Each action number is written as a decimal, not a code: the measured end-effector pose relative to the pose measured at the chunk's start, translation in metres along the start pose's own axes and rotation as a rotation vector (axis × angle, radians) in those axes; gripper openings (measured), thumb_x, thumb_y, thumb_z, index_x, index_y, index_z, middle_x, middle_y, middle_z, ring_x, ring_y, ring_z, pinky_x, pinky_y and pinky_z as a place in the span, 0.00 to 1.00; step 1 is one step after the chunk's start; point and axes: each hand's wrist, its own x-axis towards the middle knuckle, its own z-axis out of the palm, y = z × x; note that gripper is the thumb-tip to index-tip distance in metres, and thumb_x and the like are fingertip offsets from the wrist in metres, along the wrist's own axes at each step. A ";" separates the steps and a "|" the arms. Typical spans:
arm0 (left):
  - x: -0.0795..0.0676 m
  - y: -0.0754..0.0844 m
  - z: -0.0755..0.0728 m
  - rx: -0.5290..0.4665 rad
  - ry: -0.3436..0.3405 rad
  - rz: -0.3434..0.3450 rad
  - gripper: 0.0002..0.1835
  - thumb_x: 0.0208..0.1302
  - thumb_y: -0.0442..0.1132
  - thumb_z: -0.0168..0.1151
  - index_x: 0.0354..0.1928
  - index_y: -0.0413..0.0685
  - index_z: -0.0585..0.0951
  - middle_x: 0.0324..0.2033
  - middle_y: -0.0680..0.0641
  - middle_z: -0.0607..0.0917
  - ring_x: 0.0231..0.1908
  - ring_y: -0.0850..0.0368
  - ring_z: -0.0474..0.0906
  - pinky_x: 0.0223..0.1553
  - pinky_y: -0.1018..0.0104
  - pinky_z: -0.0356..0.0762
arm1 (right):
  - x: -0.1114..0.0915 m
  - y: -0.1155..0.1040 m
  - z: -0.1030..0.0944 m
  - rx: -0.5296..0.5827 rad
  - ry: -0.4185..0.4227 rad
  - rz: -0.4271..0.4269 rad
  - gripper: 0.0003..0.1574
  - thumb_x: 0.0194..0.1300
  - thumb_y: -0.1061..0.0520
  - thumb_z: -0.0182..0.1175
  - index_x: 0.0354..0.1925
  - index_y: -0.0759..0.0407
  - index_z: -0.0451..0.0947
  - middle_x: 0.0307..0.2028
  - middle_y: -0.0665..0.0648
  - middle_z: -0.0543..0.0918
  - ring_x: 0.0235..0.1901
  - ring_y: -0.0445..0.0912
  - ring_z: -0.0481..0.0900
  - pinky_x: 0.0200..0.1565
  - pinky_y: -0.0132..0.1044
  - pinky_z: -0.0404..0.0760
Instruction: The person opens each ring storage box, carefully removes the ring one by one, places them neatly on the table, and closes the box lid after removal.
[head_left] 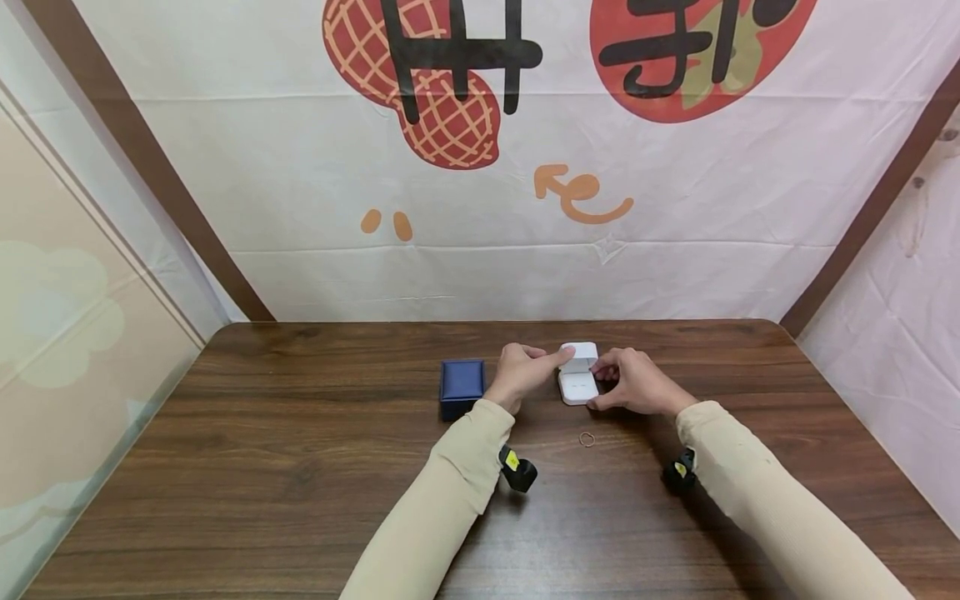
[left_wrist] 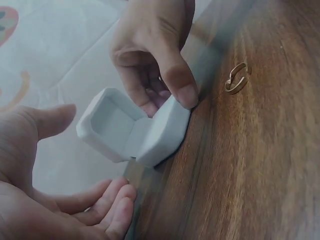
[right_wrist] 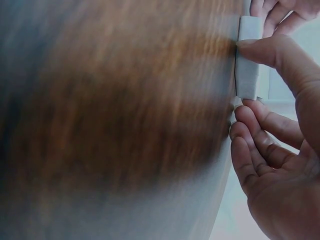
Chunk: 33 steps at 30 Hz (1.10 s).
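Observation:
A small white ring box (head_left: 578,389) sits on the brown table with its lid raised; the inside looks pale and bare. My right hand (head_left: 636,382) grips the box's base, thumb at one side and fingers at the other, as the right wrist view shows on the box (right_wrist: 247,75). On the other side, my left hand (left_wrist: 55,195) is spread beside the box, thumb and fingers apart, with a gap to the lid in the left wrist view. A thin gold ring (head_left: 587,439) lies on the wood in front of the box, its band (left_wrist: 236,80) apparently open-ended.
A dark blue box (head_left: 462,382) stands lidded to the left, near my left wrist. Black straps with cameras (head_left: 517,469) hang from both wrists. A printed white cloth (head_left: 300,167) rises behind the table's (head_left: 262,433) far edge.

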 end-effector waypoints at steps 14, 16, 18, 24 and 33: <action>0.013 0.002 0.012 -0.002 -0.038 -0.061 0.30 0.59 0.59 0.73 0.45 0.36 0.87 0.47 0.46 0.84 0.52 0.51 0.77 0.56 0.57 0.73 | 0.000 -0.001 -0.001 -0.004 -0.009 -0.008 0.24 0.45 0.58 0.82 0.40 0.66 0.84 0.34 0.54 0.83 0.35 0.47 0.80 0.40 0.39 0.79; 0.013 0.003 0.013 -0.003 -0.040 -0.060 0.28 0.59 0.57 0.73 0.44 0.36 0.87 0.45 0.46 0.84 0.50 0.52 0.78 0.54 0.58 0.73 | 0.000 -0.001 -0.001 -0.007 -0.003 -0.014 0.25 0.45 0.57 0.82 0.40 0.66 0.84 0.34 0.54 0.83 0.35 0.47 0.80 0.40 0.39 0.79; 0.013 0.002 0.013 -0.015 -0.049 -0.054 0.27 0.60 0.56 0.73 0.44 0.35 0.86 0.43 0.45 0.85 0.47 0.53 0.78 0.51 0.60 0.73 | 0.000 -0.002 -0.001 -0.010 0.003 -0.016 0.25 0.44 0.57 0.83 0.39 0.65 0.85 0.33 0.54 0.83 0.35 0.47 0.80 0.39 0.39 0.79; 0.012 0.000 0.012 -0.034 -0.087 -0.003 0.24 0.61 0.51 0.73 0.46 0.35 0.86 0.47 0.44 0.85 0.49 0.52 0.78 0.51 0.60 0.73 | 0.001 -0.002 0.000 -0.006 0.000 -0.003 0.25 0.43 0.57 0.83 0.39 0.65 0.85 0.34 0.54 0.84 0.34 0.46 0.81 0.40 0.40 0.80; 0.007 -0.004 0.009 0.012 -0.120 0.101 0.22 0.59 0.42 0.76 0.50 0.34 0.83 0.41 0.44 0.84 0.41 0.55 0.78 0.44 0.65 0.76 | 0.000 0.000 -0.002 -0.026 -0.015 0.006 0.23 0.44 0.56 0.82 0.35 0.64 0.82 0.31 0.53 0.82 0.32 0.46 0.79 0.37 0.40 0.78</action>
